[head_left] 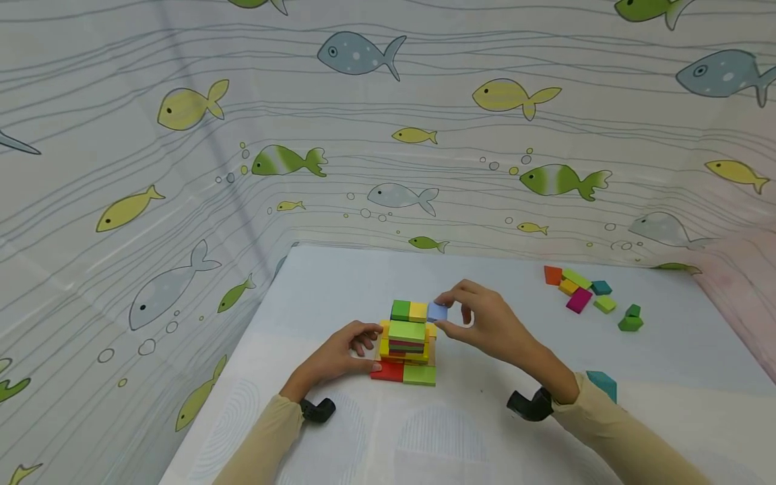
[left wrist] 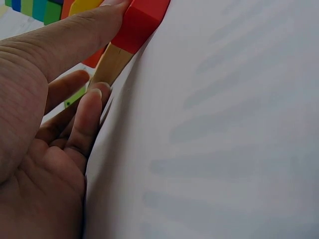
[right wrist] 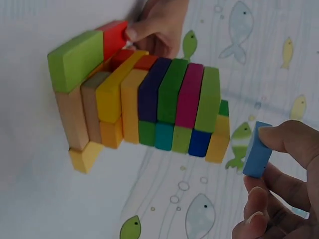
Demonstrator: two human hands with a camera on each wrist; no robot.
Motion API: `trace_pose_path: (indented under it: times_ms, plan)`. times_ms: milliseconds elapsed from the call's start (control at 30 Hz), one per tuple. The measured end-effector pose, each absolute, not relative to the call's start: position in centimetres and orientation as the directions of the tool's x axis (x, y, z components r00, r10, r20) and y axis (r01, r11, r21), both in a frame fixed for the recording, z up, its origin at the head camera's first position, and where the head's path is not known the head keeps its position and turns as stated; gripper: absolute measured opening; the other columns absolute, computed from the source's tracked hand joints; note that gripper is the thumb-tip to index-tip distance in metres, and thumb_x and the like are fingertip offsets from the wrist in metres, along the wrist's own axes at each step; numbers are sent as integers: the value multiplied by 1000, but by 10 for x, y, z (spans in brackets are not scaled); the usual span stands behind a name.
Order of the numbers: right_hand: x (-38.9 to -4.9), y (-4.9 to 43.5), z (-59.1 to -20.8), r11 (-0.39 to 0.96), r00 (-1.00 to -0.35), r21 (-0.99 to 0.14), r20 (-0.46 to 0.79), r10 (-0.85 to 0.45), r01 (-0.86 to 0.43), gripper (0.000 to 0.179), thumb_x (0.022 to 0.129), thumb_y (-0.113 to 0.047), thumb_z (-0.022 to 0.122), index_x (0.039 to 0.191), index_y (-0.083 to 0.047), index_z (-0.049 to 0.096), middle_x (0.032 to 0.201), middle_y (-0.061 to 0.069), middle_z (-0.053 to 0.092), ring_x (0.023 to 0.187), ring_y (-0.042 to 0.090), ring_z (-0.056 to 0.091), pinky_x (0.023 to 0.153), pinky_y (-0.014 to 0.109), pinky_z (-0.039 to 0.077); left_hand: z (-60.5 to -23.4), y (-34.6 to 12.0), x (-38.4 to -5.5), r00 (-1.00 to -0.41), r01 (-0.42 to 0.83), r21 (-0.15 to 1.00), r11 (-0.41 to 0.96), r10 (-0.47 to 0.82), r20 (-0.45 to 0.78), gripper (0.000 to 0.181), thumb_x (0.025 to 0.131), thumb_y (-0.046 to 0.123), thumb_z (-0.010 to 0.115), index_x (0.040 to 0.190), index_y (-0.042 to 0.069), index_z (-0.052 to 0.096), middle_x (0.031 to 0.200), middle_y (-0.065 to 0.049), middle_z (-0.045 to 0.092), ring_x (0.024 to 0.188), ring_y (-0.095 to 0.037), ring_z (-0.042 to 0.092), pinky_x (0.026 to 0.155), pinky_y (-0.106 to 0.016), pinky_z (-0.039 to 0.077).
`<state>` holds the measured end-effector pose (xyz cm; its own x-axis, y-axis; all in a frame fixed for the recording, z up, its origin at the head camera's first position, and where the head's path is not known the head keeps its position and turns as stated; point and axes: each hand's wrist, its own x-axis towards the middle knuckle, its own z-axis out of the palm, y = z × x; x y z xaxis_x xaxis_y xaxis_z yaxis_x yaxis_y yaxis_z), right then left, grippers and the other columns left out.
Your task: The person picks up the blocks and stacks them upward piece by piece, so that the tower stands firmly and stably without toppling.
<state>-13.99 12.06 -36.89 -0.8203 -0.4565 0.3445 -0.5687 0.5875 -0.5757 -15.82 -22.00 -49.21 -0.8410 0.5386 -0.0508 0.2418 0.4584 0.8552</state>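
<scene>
A sheet printed with fish (head_left: 400,158) fills the upper half of the head view, and below it the pale table (head_left: 473,397) spreads across the lower middle. On the table, at the centre of the frame, stands a stack of coloured blocks (head_left: 407,331). The right hand (head_left: 488,320) comes in from the lower right and is the nearer of the two to the stack's top; the left hand (head_left: 342,350) lies at the stack's lower left, its fingers loosely bent and its thumb laid against a red block (head_left: 388,371) at the base. Toward the upper right lies a group of loose blocks (head_left: 579,300), with a teal block (head_left: 603,385) beside the right sleeve. Smallest, and central to the moment, is a blue block (right wrist: 257,150), pinched narrowly between the right thumb and fingertips. In the head view it sits just right of the yellow block (head_left: 418,311) on the top layer, which has a green block (head_left: 401,310) on its left; the right wrist view shows a small gap between blue block and stack. There its long axis runs nearly up and down the frame, leaning slightly right at the top, roughly in line with the neighbouring blocks' long sides. No brand, label or writing can be read anywhere.
</scene>
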Motion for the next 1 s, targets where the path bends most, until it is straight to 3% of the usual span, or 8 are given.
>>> trace_pose_path:
  times_ms: [467,833,1000]
  plan:
    - [-132,70,-376,585,-756,-482,354,-550,-652,34,84,-26,88,114,-12,77,106,-3,60,81,12,60,68,21,52,-492,-221,-158,-836,246,853,460,547,-53,69,85,32,87,145,24,54,127,1,56,100,-18,58,87,-30,50]
    - [-132,66,-385,578,-751,-480,401,-525,-660,35,84,-29,88,114,-15,76,106,-1,58,82,12,63,69,22,53,-494,-221,-160,-835,248,853,460,548,-52,69,85,32,87,144,25,54,127,2,56,101,-18,58,88,-29,50]
    - [-135,79,-386,592,-768,-489,429,-476,-640,31,87,-28,86,113,-15,76,100,-2,60,78,11,57,66,23,50,-493,-221,-160,-838,250,852,459,543,-47,69,85,32,88,145,22,54,127,1,56,100,-18,58,87,-29,50]
